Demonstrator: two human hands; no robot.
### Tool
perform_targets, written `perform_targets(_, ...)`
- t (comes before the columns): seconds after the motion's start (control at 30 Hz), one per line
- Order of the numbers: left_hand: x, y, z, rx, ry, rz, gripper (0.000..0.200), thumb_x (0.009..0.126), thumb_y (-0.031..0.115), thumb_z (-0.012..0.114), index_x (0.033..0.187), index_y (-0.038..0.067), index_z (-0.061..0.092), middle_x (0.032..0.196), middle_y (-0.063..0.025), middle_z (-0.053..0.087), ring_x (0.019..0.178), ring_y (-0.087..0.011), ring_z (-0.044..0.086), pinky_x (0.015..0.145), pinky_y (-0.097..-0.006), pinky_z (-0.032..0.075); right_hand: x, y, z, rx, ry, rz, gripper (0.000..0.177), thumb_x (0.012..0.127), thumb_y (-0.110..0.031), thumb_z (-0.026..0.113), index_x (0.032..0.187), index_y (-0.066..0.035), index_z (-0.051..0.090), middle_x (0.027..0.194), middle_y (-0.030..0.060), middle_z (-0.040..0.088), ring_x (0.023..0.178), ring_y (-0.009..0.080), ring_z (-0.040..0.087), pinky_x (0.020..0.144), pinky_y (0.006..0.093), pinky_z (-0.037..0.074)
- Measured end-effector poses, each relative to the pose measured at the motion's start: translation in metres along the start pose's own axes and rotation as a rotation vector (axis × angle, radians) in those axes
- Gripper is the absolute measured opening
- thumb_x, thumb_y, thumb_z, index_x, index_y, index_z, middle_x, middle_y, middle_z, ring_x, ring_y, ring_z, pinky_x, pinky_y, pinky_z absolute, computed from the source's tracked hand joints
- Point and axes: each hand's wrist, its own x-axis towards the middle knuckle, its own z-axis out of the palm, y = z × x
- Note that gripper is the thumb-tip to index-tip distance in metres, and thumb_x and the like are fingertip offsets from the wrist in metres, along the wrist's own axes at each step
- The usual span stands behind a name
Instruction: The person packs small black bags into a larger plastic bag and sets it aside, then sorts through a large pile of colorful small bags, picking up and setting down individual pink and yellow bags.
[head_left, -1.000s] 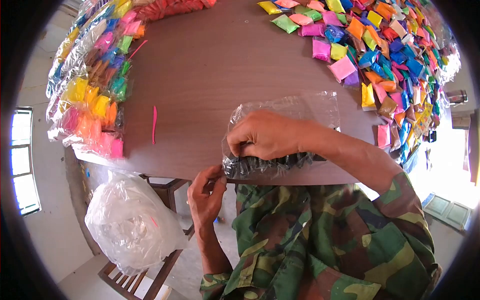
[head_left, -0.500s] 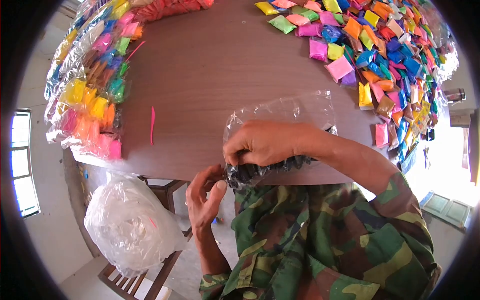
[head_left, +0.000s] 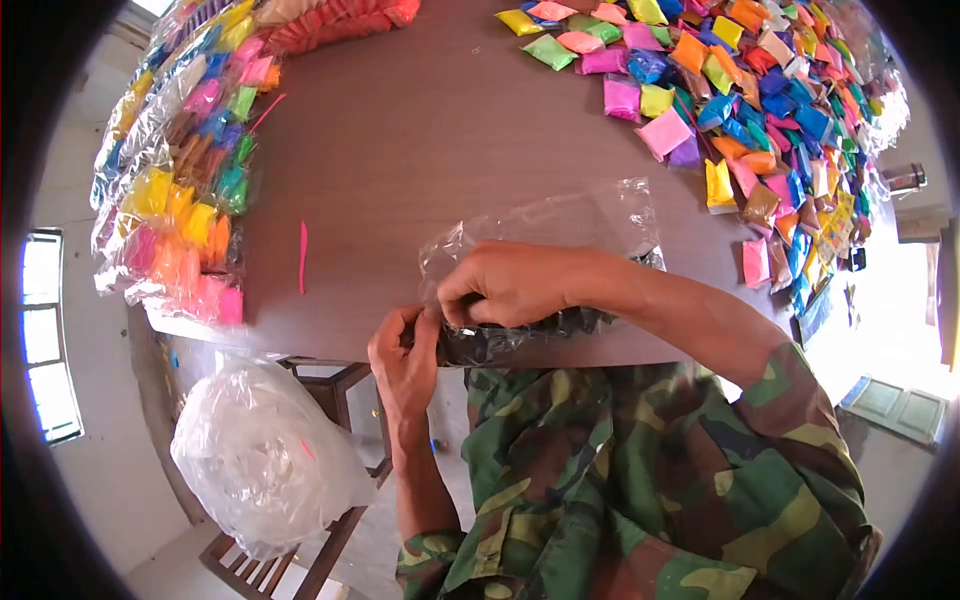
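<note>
in the lower centre of the frame, the left hand (head_left: 405,360) and right hand (head_left: 510,283) both pinched a clear crinkly plastic bag of black packets (head_left: 590,215) at the brown wooden table (head_left: 420,150) edge, where a slipped grip might drop it.

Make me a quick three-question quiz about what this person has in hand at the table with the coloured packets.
1. True or false: the clear bag gripped by the left hand and the right hand holds black pieces.
2. Where does the loose heap of coloured packets lie? A: at the far right of the table. B: on the chair. C: in the person's lap.
3. What colour is the thin stick lying alone on the table?
Key: 1 true. 2 A. 3 pink.
</note>
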Motion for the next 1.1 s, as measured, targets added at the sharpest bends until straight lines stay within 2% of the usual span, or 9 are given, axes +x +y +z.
perform_targets(0.07,-0.001,-0.001,0.002,-0.023,0.018,0.019,0.018,0.102,0.013,0.074,0.099,-0.005,0.074,0.077,0.0019,0.065,0.070,-0.0045,0.051,0.061,-0.0249,0.042,-0.001,0.000,-0.003,-0.010,-0.030,-0.026,0.017,0.094,-0.011,0.068,0.109,-0.004,0.074,0.096,0.0149,0.077,0.091,0.0340,0.073,0.083,0.0456,0.054)
perform_targets(0.17,-0.004,-0.004,0.000,-0.034,0.021,-0.016,0.018,0.103,0.013,0.073,0.100,-0.005,0.075,0.077,0.0024,0.065,0.071,-0.0042,0.052,0.061,-0.0244,0.042,-0.013,0.000,0.000,-0.182,0.090,-0.035,0.035,0.094,-0.024,0.073,0.123,-0.004,0.071,0.107,0.0169,0.076,0.102,0.0364,0.071,0.092,0.0471,0.054)
perform_targets(0.27,-0.005,-0.006,0.000,-0.069,0.011,-0.057,0.019,0.103,0.015,0.073,0.100,-0.004,0.075,0.079,0.0025,0.066,0.072,-0.0042,0.053,0.063,-0.0240,0.042,-0.039,-0.029,-0.011,-0.431,0.065,0.041,0.056,0.091,-0.036,0.078,0.133,-0.001,0.067,0.121,0.0185,0.074,0.116,0.0391,0.066,0.103,0.0495,0.051)
perform_targets(0.47,-0.003,-0.005,0.003,-0.027,-0.006,-0.049,0.021,0.104,0.018,0.072,0.102,-0.003,0.075,0.082,0.0014,0.069,0.075,-0.0051,0.056,0.064,-0.0243,0.044,-0.056,-0.026,0.005,-0.441,-0.021,0.076,0.068,0.084,-0.037,0.083,0.135,0.004,0.064,0.129,0.0192,0.070,0.125,0.0404,0.061,0.111,0.0497,0.047)
perform_targets(0.57,-0.003,-0.004,0.003,0.027,0.002,-0.044,0.020,0.103,0.016,0.073,0.102,-0.004,0.075,0.081,0.0003,0.069,0.074,-0.0056,0.056,0.065,-0.0254,0.045,-0.057,0.002,0.021,-0.376,0.148,-0.134,0.053,0.078,-0.027,0.086,0.117,0.003,0.065,0.109,0.0214,0.073,0.112,0.0442,0.065,0.101,0.0535,0.050)
perform_targets(0.77,-0.004,-0.006,0.006,0.058,0.044,0.052,0.018,0.102,0.013,0.074,0.101,-0.005,0.076,0.079,-0.0009,0.070,0.073,-0.0062,0.057,0.066,-0.0261,0.047,-0.063,-0.005,0.015,-0.335,0.117,-0.109,0.062,0.078,-0.025,0.085,0.127,0.004,0.062,0.114,0.0210,0.070,0.118,0.0420,0.063,0.104,0.0516,0.049)
perform_targets(0.87,-0.004,-0.006,0.007,0.036,0.043,0.043,0.018,0.102,0.012,0.073,0.101,-0.005,0.076,0.079,-0.0007,0.070,0.074,-0.0061,0.056,0.067,-0.0260,0.047,-0.079,-0.015,0.012,-0.465,0.288,-0.161,0.069,0.079,-0.027,0.086,0.135,0.005,0.060,0.121,0.0201,0.069,0.120,0.0403,0.061,0.106,0.0495,0.048)
perform_targets(0.97,-0.005,-0.009,0.006,0.024,0.050,0.027,0.018,0.102,0.012,0.073,0.101,-0.005,0.076,0.078,0.0011,0.068,0.072,-0.0048,0.054,0.065,-0.0247,0.044,-0.099,-0.017,0.008,-0.513,0.270,-0.081,0.065,0.085,-0.029,0.084,0.138,0.001,0.062,0.128,0.0155,0.068,0.121,0.0376,0.060,0.107,0.0465,0.047)
perform_targets(1.1,-0.004,-0.008,0.008,0.015,0.053,0.016,0.018,0.102,0.013,0.074,0.100,-0.005,0.075,0.076,0.0042,0.063,0.069,-0.0028,0.048,0.061,-0.0235,0.037,-0.108,0.008,0.028,-0.521,0.369,-0.078,0.042,0.093,-0.029,0.077,0.128,-0.007,0.071,0.124,0.0071,0.071,0.113,0.0331,0.063,0.106,0.0450,0.048)
